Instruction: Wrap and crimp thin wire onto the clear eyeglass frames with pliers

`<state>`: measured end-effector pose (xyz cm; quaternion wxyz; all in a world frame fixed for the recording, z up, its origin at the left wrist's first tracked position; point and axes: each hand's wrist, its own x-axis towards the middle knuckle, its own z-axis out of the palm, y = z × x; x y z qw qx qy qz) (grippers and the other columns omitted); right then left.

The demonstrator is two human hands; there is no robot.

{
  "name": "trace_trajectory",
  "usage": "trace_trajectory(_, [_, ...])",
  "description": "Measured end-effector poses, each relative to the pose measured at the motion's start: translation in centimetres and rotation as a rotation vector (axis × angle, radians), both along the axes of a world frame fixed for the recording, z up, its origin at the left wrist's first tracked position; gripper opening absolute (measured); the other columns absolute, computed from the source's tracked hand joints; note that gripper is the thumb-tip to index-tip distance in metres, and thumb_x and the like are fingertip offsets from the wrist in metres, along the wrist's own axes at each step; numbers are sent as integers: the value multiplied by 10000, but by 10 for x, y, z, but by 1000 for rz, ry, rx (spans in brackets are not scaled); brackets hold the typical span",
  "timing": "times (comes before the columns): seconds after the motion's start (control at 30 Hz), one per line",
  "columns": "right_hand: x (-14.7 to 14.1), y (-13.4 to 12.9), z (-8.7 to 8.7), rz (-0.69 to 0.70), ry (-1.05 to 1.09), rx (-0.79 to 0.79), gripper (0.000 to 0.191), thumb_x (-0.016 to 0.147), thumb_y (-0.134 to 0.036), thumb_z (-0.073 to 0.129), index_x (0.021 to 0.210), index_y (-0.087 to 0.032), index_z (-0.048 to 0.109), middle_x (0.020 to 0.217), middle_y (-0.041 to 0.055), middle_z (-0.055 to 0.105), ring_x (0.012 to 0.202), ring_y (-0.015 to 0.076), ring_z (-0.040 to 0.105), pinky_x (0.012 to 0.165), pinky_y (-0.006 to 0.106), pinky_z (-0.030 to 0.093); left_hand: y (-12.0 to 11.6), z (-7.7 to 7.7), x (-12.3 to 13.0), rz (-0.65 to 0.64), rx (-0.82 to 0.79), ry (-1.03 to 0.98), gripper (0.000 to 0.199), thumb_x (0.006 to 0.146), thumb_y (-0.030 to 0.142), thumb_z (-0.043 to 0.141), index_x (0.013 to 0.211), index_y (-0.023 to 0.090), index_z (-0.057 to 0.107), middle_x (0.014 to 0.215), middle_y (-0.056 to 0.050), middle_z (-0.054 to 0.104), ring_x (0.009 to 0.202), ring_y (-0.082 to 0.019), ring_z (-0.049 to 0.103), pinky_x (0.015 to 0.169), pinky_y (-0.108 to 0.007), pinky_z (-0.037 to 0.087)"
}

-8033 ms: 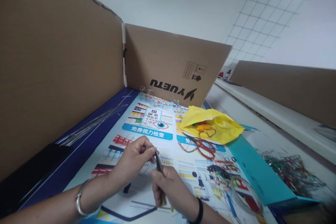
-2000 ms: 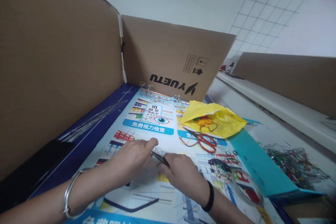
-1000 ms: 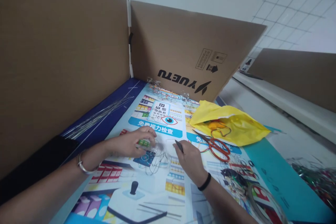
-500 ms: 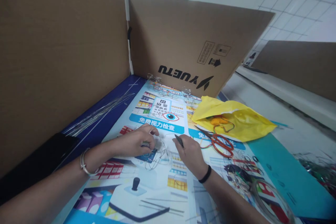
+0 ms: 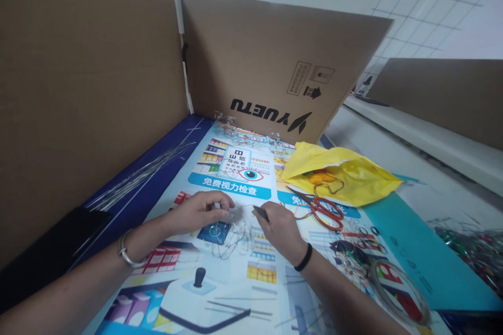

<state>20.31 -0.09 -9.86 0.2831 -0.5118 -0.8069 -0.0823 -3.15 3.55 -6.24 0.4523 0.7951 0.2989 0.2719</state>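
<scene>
My left hand point(image 5: 200, 213) pinches part of a loose tangle of thin silvery wire point(image 5: 239, 238) between thumb and fingers. The tangle spreads below the fingertips over the printed poster. Just to the right, my right hand point(image 5: 281, 229) is closed around a small dark pointed tool point(image 5: 260, 213), its tip aimed left at the wire. Most of the tool is hidden in the palm, so its kind does not show. A thin strand runs across the gap between both hands. Red-handled scissors point(image 5: 329, 213) lie open beyond the right hand.
A yellow bag point(image 5: 361, 167) with orange items inside lies behind the scissors. Straight wires point(image 5: 137, 178) rest at left. Tall cardboard panels point(image 5: 255, 52) wall off the back and left. A clear ring-shaped roll point(image 5: 375, 275) sits front right. Small wire pieces point(image 5: 275, 140) line the back.
The view has shifted, so most surroundings sit a little further left. My left thumb and fingers have changed pose on the wire. The dark tool's tip now points more to the left.
</scene>
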Motion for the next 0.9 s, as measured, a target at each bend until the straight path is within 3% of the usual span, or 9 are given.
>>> trace_trajectory(0.23, [4,-2,1,2,-71,-21,248,872,-332,459,702,-180,556,661,26,600,631,144,538,601,245,337,-11,0,6,62,19,49,151,841,232,443,884,160,569,948,-42,629,832,-155,566,718,-253,430])
trace_trajectory(0.63, [4,-5,-1,71,-80,24,230,861,-281,452,686,-172,555,651,31,580,635,141,517,611,243,336,-20,-4,15,104,-139,-77,93,813,233,486,760,160,503,858,-65,666,848,-183,608,712,-277,456])
trace_trajectory(0.9, [4,-6,1,92,-53,43,257,874,-291,433,677,-174,552,639,32,572,618,142,513,604,243,345,-20,-5,16,140,-175,-99,131,822,265,480,735,168,474,800,-46,670,742,-156,584,640,-250,424])
